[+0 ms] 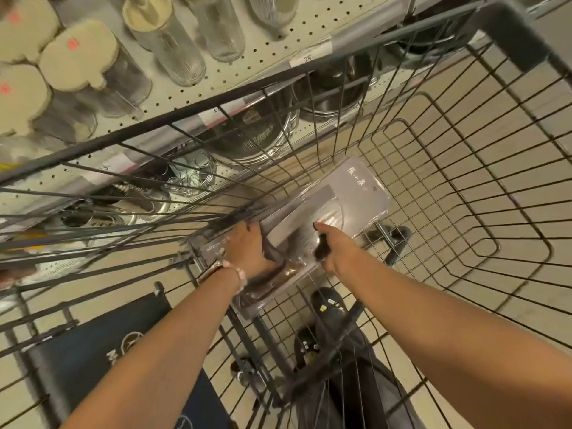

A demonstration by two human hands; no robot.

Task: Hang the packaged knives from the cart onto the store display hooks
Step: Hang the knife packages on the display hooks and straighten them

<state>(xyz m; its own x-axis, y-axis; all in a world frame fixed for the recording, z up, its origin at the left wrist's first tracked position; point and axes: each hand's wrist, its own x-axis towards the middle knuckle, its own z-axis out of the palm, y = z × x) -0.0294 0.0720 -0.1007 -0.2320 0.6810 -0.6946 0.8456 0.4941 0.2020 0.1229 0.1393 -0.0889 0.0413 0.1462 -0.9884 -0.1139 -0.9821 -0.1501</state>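
A packaged knife [340, 196] in a clear blister pack with a grey card lies on the floor of the black wire cart [464, 212], near its left wall. The cleaver blade and dark handle show through the plastic. My left hand [247, 249] grips the pack's left edge, fingers curled over it. My right hand [328, 246] holds the pack's right side, with a small dark thing in its fingers. More packs seem to lie under the top one, partly hidden by my hands.
Store shelves run along the left: glass jars with beige lids [77, 63], glass bottles [173, 35], metal colanders and pots [257, 137] behind the cart's wire wall. Price tags [306, 58] line the pegboard shelf edges. A dark cart flap [93, 351] sits below. No hooks in view.
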